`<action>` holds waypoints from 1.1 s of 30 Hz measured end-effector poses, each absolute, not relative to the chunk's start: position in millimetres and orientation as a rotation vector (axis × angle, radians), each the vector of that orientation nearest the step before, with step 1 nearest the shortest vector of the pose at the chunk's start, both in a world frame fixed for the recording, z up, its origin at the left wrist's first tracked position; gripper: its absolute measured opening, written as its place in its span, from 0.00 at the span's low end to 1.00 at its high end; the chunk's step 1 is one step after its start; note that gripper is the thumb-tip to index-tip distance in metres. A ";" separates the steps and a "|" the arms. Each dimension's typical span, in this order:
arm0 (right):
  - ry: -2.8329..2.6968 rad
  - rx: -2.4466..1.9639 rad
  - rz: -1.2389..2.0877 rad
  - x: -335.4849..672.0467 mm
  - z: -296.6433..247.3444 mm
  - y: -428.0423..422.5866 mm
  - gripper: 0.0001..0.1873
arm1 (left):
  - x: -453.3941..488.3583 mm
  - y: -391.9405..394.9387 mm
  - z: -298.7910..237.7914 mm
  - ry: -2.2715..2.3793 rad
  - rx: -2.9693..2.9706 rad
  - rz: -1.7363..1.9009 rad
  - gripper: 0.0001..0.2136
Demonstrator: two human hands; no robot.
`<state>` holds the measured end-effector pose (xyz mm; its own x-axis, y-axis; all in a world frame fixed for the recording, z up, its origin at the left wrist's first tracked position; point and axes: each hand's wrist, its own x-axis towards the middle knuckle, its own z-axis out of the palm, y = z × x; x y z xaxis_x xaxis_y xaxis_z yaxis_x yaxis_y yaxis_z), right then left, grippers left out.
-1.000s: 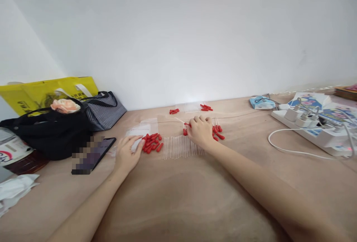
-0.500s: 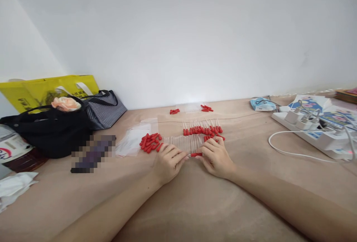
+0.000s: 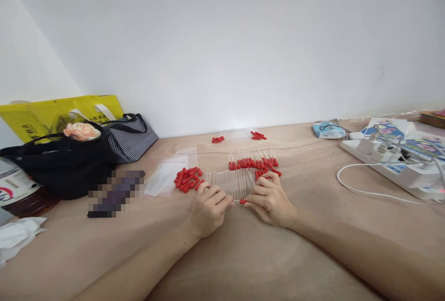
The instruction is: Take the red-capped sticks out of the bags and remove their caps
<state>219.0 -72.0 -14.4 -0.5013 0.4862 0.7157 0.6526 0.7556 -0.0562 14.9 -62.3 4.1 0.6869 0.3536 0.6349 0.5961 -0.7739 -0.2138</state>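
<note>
My left hand (image 3: 211,209) is closed in a pinch on a thin clear dropper tube (image 3: 237,202). Facing it, my right hand (image 3: 270,201) grips a red rubber bulb (image 3: 242,202), which meets the tube's end in the gap between my fingertips. Just beyond my hands lies a row of bare clear tubes (image 3: 229,181). Behind that row are several droppers with red bulbs (image 3: 248,163) fitted, their bulb ends towards me. A pile of loose red bulbs (image 3: 187,178) sits beyond my left hand, and more red bulbs (image 3: 263,171) lie partly hidden by my right fingers.
Clear plastic bags (image 3: 168,173) lie left of the bulb pile, near a pixelated dark object (image 3: 116,194). Black and striped bags (image 3: 130,139) stand further left. At right are a white power strip (image 3: 385,164) with cables and a blue mask (image 3: 328,130). A wall closes the back.
Both hands have come slightly nearer to me with the tube and bulb. Less red and more clear tube now shows between my fingertips. The view has shifted slightly.
</note>
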 end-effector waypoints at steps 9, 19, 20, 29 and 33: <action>-2.032 -0.983 -0.284 240.0 -12.1 -70.3 0.09 | -16.7 -53.1 8.0 -1.117 -2.500 -0.965 0.10; -1.653 -1.613 -0.117 284.4 -3.9 -41.4 0.14 | -9.9 -7.6 48.4 -2.264 -2.541 -0.704 0.09; -1.654 -1.680 -0.068 288.7 -2.8 -40.4 0.14 | -6.7 -3.5 50.3 -2.292 -2.505 -0.592 0.09; -1.652 -1.942 0.203 294.4 3.2 -38.6 0.13 | 12.5 6.4 40.5 -2.199 -2.390 -0.316 0.13; -1.667 -1.994 0.239 295.1 -0.5 -36.0 0.14 | 11.3 3.7 35.9 -2.165 -2.403 -0.283 0.12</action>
